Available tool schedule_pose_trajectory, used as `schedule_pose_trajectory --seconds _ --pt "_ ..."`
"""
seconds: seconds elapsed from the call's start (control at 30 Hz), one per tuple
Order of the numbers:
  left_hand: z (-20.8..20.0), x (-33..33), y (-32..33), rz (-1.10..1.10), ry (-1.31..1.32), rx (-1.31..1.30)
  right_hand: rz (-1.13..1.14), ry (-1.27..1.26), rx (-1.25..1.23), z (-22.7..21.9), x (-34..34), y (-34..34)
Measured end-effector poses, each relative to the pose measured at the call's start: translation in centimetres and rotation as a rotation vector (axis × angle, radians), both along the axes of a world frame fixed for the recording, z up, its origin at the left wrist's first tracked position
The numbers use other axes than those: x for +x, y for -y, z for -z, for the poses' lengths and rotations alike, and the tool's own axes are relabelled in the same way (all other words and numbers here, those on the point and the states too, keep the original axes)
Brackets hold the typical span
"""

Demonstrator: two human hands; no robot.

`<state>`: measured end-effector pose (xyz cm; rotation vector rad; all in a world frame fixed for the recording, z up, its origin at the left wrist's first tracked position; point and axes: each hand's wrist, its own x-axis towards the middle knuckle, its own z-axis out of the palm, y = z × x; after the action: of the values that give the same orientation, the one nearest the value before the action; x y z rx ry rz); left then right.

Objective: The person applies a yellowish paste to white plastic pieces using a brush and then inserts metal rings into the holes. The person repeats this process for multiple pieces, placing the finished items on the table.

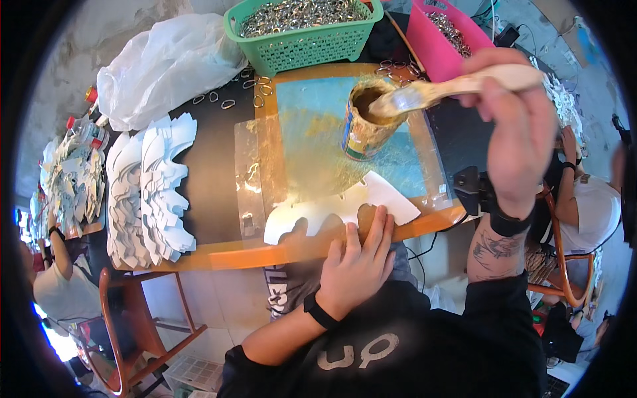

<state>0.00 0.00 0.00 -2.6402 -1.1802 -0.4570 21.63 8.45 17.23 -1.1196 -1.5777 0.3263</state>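
Observation:
A curved white cut-out piece [379, 191] with a scalloped edge lies near the table's front edge. On its near edge rests my left hand [352, 272], fingers stretched out flat. My right hand [521, 136] is raised at the right and closed around the wooden handle of a flat brush [458, 86]. The brush slants down to the left, its bristle end at the mouth of a stained, open can [361, 138]. Brownish residue coats the can's rim. What is deeper inside the can cannot be made out. Beneath lies a smeared clear sheet over a blue surface [298, 99].
Two rows of stacked white cut-outs [162, 192] stand at the left. A white plastic bag [172, 66], a green basket [305, 46] of metal rings and a pink basket [431, 40] line the back. Loose rings [228, 104] lie nearby. Other people sit at both sides, beside wooden chairs [142, 318].

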Motion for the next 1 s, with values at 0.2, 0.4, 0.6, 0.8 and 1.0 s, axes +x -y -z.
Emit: schedule_pose_trajectory --seconds 0.2,0.4,0.6,0.8,1.0 --pt "0.3 0.2 0.0 0.008 0.006 0.028 -0.004 0.079 -0.158 0.4 -1.4 -1.1" --pt "0.4 0.0 0.0 0.015 0.001 0.041 0.135 -0.048 0.107 -3.0 1.5 1.5" --pt "0.6 0.0 -0.1 0.023 0.008 0.042 0.016 0.141 0.065 -0.7 0.4 -0.1" --pt "0.5 -0.2 -0.2 0.028 -0.002 0.049 0.036 0.194 -0.074 -0.7 -1.1 -0.5" --pt "0.3 -0.2 0.0 0.004 -0.014 0.045 0.101 0.210 -0.055 -3.6 1.0 2.3"
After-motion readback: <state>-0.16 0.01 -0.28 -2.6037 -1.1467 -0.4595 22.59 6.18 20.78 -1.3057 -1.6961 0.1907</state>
